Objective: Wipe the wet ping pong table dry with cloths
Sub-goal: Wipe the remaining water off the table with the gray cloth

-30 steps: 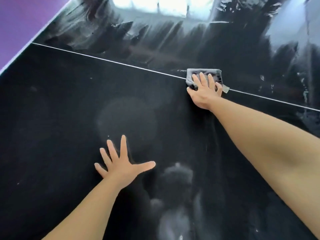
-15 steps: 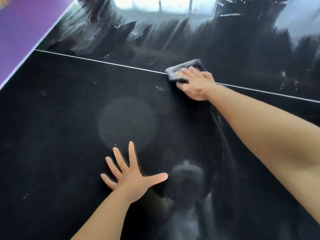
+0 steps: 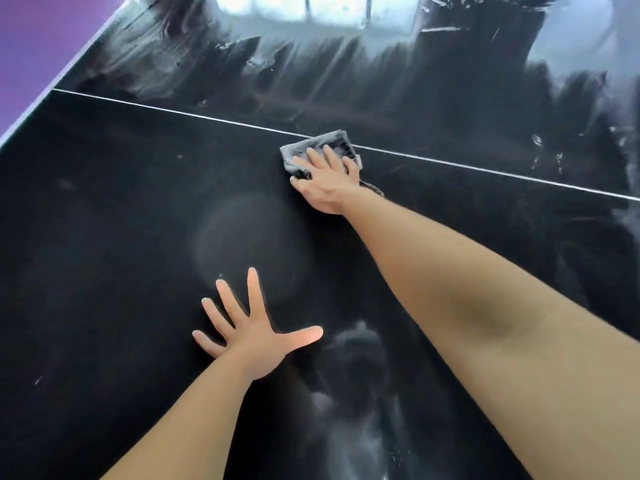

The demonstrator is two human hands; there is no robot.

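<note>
1. Right hand (image 3: pixel 325 183) presses flat, fingers straight, on the cloth (image 3: pixel 313 152) at the white line (image 3: pixel 485 169).
2. Left hand (image 3: pixel 252 332) lies spread, empty, on the bench (image 3: pixel 104 237).
3. Wiping in hand; next, likely push the cloth into the wet streaks (image 3: pixel 346 91) beyond.

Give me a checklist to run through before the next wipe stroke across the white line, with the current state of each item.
1. Cloth under the right hand, fingers flat on it: ok.
2. Cloth at the white line, ready to push into the far half: ok.
3. Left hand spread flat on the table, clear of the cloth's path: ok.
4. Near half dry: mostly matte, but pale smears at the bottom edge: not ok.
5. Far half dry: glossy streaks all over: not ok.
6. Cloth still absorbent: cannot tell.
</note>
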